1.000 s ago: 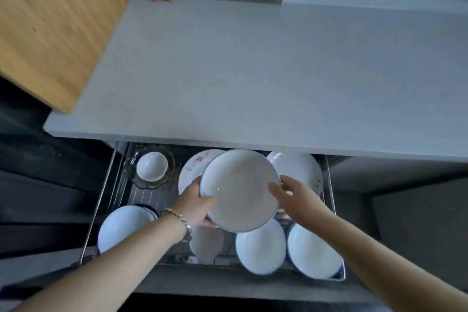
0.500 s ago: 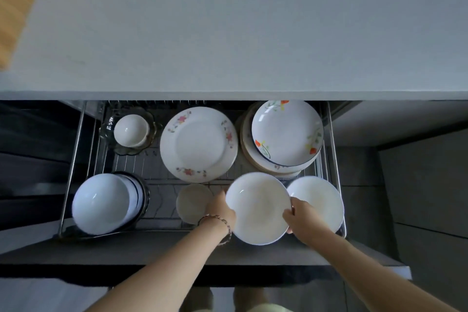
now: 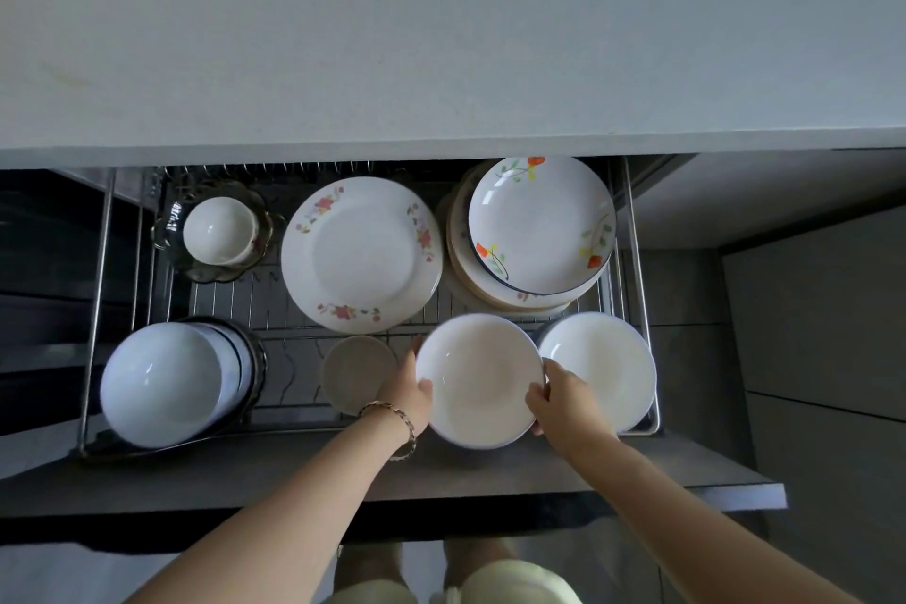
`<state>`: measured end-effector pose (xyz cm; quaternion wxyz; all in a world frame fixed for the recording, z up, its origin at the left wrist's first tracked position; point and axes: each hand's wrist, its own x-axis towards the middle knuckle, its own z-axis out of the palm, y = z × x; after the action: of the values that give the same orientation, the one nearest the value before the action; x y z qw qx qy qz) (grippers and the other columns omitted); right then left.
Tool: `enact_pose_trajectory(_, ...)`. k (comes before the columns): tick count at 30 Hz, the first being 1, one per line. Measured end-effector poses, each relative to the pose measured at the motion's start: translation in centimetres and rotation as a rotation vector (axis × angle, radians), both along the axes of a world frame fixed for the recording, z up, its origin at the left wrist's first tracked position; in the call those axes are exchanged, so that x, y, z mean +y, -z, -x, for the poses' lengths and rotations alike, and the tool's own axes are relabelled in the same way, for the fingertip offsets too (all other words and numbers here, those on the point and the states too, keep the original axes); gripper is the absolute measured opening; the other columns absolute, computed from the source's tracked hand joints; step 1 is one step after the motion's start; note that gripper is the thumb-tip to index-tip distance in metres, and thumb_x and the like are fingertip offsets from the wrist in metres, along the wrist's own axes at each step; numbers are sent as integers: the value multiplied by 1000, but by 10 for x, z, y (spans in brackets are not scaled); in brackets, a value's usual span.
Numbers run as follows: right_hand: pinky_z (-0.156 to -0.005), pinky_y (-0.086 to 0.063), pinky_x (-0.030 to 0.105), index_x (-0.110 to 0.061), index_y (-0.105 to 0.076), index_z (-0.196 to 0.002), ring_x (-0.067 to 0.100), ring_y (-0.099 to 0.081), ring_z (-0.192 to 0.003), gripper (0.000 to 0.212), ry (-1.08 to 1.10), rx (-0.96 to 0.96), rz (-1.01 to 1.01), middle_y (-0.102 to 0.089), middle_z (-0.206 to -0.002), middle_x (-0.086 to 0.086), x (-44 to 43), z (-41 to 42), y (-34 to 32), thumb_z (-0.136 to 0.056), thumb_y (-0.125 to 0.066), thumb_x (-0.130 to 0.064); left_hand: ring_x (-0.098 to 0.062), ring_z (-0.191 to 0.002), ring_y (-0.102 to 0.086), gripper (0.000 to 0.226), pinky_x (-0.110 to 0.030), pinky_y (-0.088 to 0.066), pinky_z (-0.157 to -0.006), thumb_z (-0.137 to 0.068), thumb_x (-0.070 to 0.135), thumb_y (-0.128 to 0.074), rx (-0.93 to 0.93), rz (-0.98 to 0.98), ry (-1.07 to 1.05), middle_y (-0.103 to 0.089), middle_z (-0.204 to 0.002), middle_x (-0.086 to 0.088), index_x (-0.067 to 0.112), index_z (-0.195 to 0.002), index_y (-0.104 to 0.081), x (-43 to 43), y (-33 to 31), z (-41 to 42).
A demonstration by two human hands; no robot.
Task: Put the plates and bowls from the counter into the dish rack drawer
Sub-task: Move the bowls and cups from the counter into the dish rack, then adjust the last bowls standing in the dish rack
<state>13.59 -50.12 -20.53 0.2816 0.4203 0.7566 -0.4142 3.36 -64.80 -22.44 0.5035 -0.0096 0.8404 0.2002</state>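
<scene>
Two flowered plates (image 3: 362, 255), at least four white bowls (image 3: 478, 378), one beige bowl (image 3: 355, 373) — two hands (image 3: 407, 395)

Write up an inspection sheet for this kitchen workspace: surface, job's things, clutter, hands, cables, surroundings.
Surface: pale grey counter, overhanging the drawer's back edge.
Job's things: white bowl at the front middle of the open dish rack drawer, between a beige bowl and a second white bowl; floral plate, plate stack and tilted bowl stack already racked.
Clutter: small cup in a glass dish, back left.
Hands: left hand grips the white bowl's left rim, right hand its right rim.
Cables: nothing seen.
Surroundings: dark cabinet fronts either side.
</scene>
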Motion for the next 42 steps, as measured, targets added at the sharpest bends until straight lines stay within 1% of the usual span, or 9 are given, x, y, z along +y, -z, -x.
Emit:
enact_pose_trajectory(4,-77,-54,38,-3,-53,-112,34,-65,-85,26,-10,-31,-22,-66,-98,20,0,3,1,-91,-41,-13,-32,-96,-56,44,-32,-49,-83,-94,12,-36,-44,34,-9,-53,-108,-17,10,-137,-29,1,-1,2)
enact_pose_trajectory(10,-78,-46,31,-12,-41,-135,28,-60,-101,48,-13,-108,-72,-65,-112,14,2,1,-12,-93,-42,-36,-30,-113,-55,58,-31,-42,-86,-92,29,-45,2,79,-97,-48,-135,-14,9,-142,-25,-5,-19,-2)
enact_pose_trajectory(14,-68,-44,27,-15,-54,-121,21,-58,-81,34,11,-91,-101,-67,-106,7,3,-9,-35,-90,-48,-28,-27,-98,-59,39,-31,-48,-83,-89,9,-48,225,-88,-271,-59,-116,-12,9,-127,-47,-34,-47,-4)
enact_pose_trajectory(18,-58,-49,27,-11,-56,-63,12,-58,-43,28,76,4,-64,-60,-54,2,-14,-30,-62,-88,-50,-23,-18,-63,-59,19,-29,-49,-58,-91,0,-40,-25,-245,-510,-59,-72,-5,10,-93,-56,-73,-84,-8)
enact_pose_trajectory(25,-43,-52,26,-2,-58,-66,21,-56,-33,33,543,-22,142,-57,-46,10,-87,-75,-78,-90,-57,-23,-9,-33,-59,22,-19,-44,-44,-91,5,-46,-225,-204,-580,-57,-63,-7,9,-70,-52,-168,-97,-36)
enact_pose_trajectory(30,-41,-53,27,-4,-50,-103,26,-61,-52,31,773,-4,255,-57,-73,18,-135,-84,-75,-90,-58,-30,-23,-66,-63,19,-33,-49,-58,-95,19,-45,-343,-264,-761,-59,-87,-15,3,-104,-50,-200,-94,-60)
enact_pose_trajectory(35,-84,-52,39,7,-50,-121,28,-59,-65,42,1047,171,270,-61,-82,22,-130,-72,-68,-89,-61,-18,-35,-116,-57,42,-42,-50,-87,-95,18,-48,-279,-372,-1002,-57,-110,-22,-7,-128,-41,-188,-87,-63)
enact_pose_trajectory(38,-73,-55,36,4,-50,-118,26,-56,-60,33,1161,197,287,-63,-107,25,-122,-68,-60,-91,-58,-12,-36,-120,-54,40,-44,-46,-100,-94,9,-48,-300,-451,-1223,-55,-126,-27,-12,-127,-41,-179,-80,-60)
enact_pose_trajectory(42,-36,-52,27,10,-51,-119,25,-57,-60,36,1217,205,307,-56,-75,19,-116,-70,-51,-88,-60,-6,-38,-102,-61,39,-45,-47,-99,-93,8,-50,-238,-450,-1288,-51,-129,-31,-12,-126,-43,-170,-71,-59)
